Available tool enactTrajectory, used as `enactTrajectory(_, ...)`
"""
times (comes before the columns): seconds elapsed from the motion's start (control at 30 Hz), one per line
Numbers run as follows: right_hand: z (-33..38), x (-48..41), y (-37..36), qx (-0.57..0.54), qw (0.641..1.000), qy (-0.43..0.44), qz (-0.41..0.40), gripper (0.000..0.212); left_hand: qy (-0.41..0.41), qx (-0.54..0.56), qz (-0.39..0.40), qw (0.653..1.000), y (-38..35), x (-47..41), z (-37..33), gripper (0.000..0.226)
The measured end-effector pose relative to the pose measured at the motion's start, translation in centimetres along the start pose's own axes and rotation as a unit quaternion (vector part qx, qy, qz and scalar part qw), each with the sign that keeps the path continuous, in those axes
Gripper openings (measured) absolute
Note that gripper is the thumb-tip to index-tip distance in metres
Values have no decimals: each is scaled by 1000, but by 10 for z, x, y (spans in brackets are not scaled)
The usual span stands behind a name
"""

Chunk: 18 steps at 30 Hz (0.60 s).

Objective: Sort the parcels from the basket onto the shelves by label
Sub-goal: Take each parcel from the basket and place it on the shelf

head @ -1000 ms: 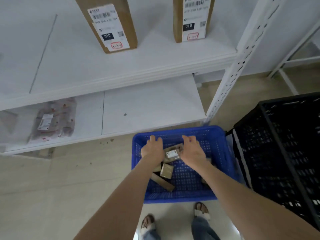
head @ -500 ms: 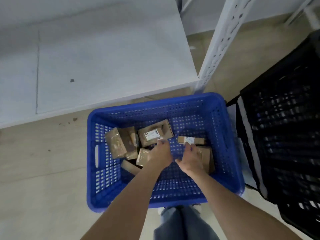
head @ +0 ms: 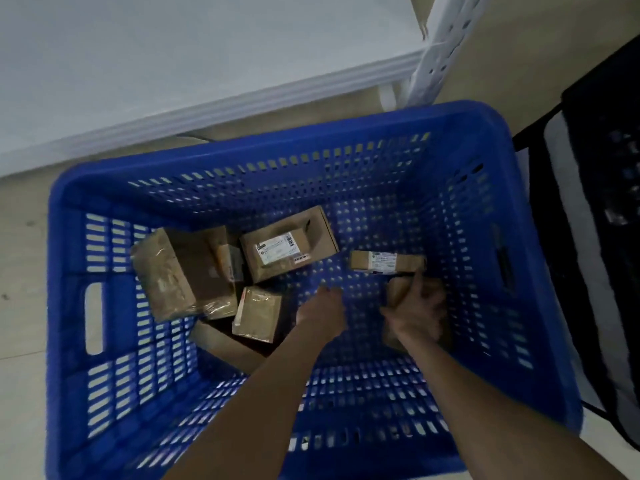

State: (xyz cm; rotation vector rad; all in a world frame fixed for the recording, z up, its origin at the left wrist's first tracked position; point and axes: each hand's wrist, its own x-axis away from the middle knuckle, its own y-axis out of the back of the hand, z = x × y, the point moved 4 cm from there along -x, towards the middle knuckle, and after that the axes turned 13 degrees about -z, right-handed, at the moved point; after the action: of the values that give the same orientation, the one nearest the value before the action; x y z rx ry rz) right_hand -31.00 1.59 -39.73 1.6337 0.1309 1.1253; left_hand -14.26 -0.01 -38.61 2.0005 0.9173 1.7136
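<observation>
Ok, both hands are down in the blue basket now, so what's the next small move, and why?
Probably lift the brown parcel under the right hand clear of the basket and turn it to find its label. The fingers seem curled round it, though the view is blurred. No label shows on its visible side. The left hand holds nothing, so it could help turn it.

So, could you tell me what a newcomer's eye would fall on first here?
The blue basket fills the view, on the floor in front of the white shelf. Brown parcels lie on its bottom, mostly at left, a labelled parcel among them. Both hands reach in: the left hand holds nothing, the right hand grips a plain parcel near the right wall.
</observation>
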Motion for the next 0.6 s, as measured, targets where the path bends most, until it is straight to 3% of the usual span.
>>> enactTrajectory(0.13, 25, 13, -4, -41, 999, 24, 27, 104, 37, 80, -45, 995, 5, 3, 12, 49)
enactTrajectory(0.27, 71, 45, 17, -224, 966, 48, 118, 110, 131, 221, -135, 957, 58, 33, 31, 35)
enactTrajectory(0.4, 115, 102, 72, -426, 874, 12, 232, 60, 176, 280, -158, 930, 128, 88, 42, 46)
enactTrajectory(0.5, 146, 148, 128, -512, 803, 14, 306, 49, 216, 383, -160, 883, 173, 133, 45, 57)
enactTrajectory(0.6, 166, 196, 187, -546, 756, -1, 361, 38, 242, 489, -139, 827, 222, 185, 39, 57)
